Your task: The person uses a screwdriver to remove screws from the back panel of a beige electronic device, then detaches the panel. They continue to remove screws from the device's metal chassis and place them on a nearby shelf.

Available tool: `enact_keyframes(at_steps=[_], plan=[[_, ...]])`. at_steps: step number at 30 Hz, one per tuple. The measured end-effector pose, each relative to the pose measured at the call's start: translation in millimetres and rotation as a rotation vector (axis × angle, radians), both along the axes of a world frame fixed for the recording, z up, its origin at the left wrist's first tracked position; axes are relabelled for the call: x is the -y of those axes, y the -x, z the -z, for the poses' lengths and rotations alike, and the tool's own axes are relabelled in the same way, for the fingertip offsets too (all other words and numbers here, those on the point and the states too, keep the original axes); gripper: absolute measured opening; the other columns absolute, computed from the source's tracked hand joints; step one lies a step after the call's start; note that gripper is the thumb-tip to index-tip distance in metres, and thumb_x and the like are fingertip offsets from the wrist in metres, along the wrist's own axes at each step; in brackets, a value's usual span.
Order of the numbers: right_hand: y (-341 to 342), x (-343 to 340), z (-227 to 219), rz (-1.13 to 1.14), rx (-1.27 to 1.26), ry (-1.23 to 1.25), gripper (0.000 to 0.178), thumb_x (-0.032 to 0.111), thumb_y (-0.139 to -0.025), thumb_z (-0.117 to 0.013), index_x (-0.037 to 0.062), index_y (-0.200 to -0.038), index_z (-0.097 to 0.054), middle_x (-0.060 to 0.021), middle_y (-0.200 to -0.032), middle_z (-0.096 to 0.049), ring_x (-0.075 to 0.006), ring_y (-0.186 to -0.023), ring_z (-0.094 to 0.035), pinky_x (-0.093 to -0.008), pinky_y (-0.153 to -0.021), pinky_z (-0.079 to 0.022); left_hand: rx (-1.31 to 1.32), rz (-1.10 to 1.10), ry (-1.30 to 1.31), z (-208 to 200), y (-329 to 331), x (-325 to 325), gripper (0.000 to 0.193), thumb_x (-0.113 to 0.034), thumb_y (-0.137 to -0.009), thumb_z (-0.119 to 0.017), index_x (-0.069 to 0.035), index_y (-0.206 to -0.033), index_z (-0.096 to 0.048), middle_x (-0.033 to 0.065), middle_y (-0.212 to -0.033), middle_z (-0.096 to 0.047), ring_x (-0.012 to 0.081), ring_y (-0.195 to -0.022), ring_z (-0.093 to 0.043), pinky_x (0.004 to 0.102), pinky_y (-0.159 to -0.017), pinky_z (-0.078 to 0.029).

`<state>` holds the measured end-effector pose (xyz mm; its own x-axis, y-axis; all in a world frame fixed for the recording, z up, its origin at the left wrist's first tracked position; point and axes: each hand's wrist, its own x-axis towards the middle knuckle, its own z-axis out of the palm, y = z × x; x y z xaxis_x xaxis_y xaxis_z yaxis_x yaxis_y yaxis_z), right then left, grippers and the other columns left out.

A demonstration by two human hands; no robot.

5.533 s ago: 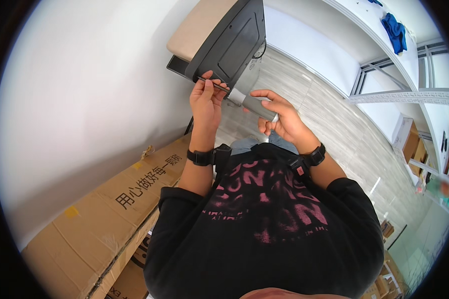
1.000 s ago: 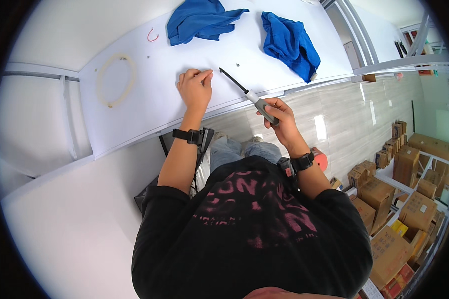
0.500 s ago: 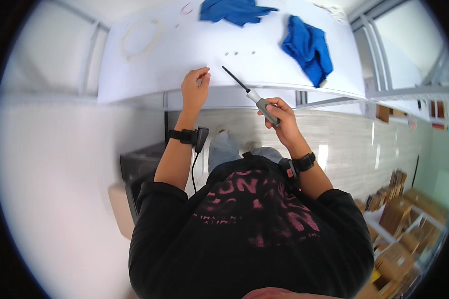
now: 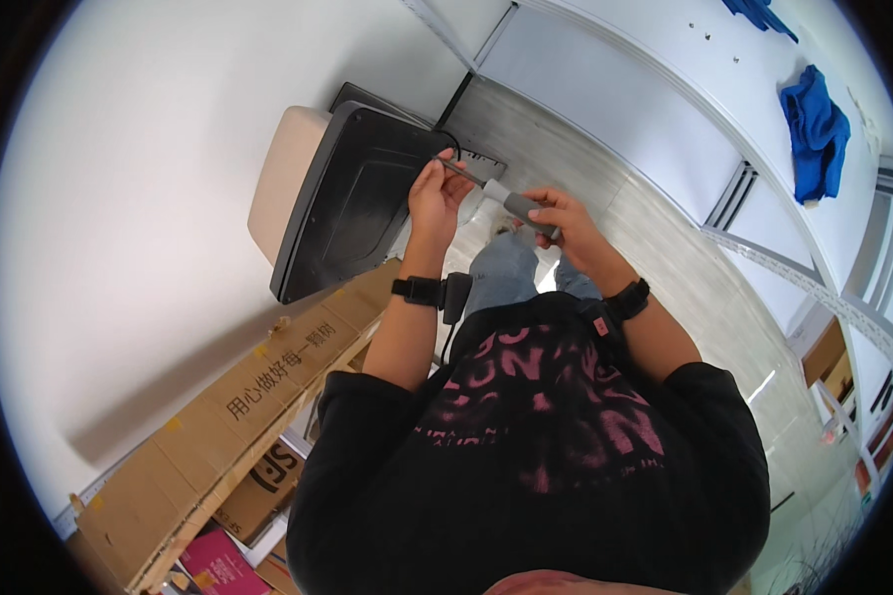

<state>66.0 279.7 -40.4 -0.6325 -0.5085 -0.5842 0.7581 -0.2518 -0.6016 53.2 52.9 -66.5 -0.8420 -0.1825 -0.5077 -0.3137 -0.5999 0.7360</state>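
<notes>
Two hands meet on one screwdriver [image 4: 528, 209], held just right of a black panel [image 4: 352, 198]. The right hand [image 4: 566, 226] comes from farther right of the panel, its fingers wrapped around the grey and white handle. The left hand [image 4: 433, 203] is raised in front of the panel's right edge, thumb and fingertips pinched on the dark shaft near its tip. Those fingers cover the tip, so I cannot tell whether it carries anything or whether they touch the panel.

Below the panel, a long brown carton [image 4: 179, 466] bears a line of large dark printed characters; under it sit a box [image 4: 260, 486] with bold dark lettering and a magenta package [image 4: 218, 565] with small pale print. The black shirt [image 4: 526, 476], below and right of the panel, shows faded pink lettering.

A beige pad [image 4: 286, 183] lies against the panel's left side. Well to the panel's upper right, a white bench [image 4: 655, 50] carries a blue cloth [image 4: 816, 134], part of another [image 4: 762, 15] and three small dark pieces [image 4: 707, 37].
</notes>
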Motion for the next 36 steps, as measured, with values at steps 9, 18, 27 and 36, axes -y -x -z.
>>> enact_keyframes(at_steps=[9,18,27,36], plan=[[-21,48,23,0.252,0.040,0.037,0.032,0.021,-0.086,-0.056,0.0079,-0.115,-0.053,-0.0067,-0.091,-0.066,-0.0077,-0.053,-0.045,-0.0212,-0.049,-0.036,0.082,0.116,-0.057,28,24,36,0.027,-0.019,-0.096,-0.048,-0.008,-0.120,-0.053,0.0043,-0.090,-0.063,0.0146,-0.078,-0.062,0.0299,-0.071,-0.054],[-19,71,40,0.395,0.055,0.099,0.030,0.021,-0.090,-0.052,0.0019,-0.113,-0.053,-0.0134,-0.088,-0.066,-0.0069,-0.047,-0.043,-0.0203,-0.044,-0.035,0.100,0.136,-0.028,31,45,42,0.028,-0.020,-0.095,-0.050,-0.010,-0.121,-0.054,0.0025,-0.089,-0.060,0.0131,-0.077,-0.059,0.0298,-0.069,-0.053],[-7,68,50,0.342,0.067,0.106,0.030,0.023,-0.090,-0.053,0.0017,-0.111,-0.054,-0.0122,-0.086,-0.066,-0.0066,-0.046,-0.042,-0.0204,-0.042,-0.033,0.137,0.026,0.019,34,45,40,0.024,-0.021,-0.094,-0.052,-0.009,-0.114,-0.058,0.0027,-0.088,-0.059,0.0135,-0.075,-0.057,0.0300,-0.067,-0.051],[0,65,48,0.305,0.089,0.144,0.027,0.022,-0.091,-0.052,0.0031,-0.111,-0.054,-0.0118,-0.086,-0.066,-0.0066,-0.047,-0.042,-0.0208,-0.043,-0.033,0.143,0.001,0.038,34,47,39,0.021,-0.020,-0.094,-0.052,-0.010,-0.110,-0.060,0.0019,-0.086,-0.061,0.0127,-0.073,-0.058,0.0289,-0.065,-0.051]])
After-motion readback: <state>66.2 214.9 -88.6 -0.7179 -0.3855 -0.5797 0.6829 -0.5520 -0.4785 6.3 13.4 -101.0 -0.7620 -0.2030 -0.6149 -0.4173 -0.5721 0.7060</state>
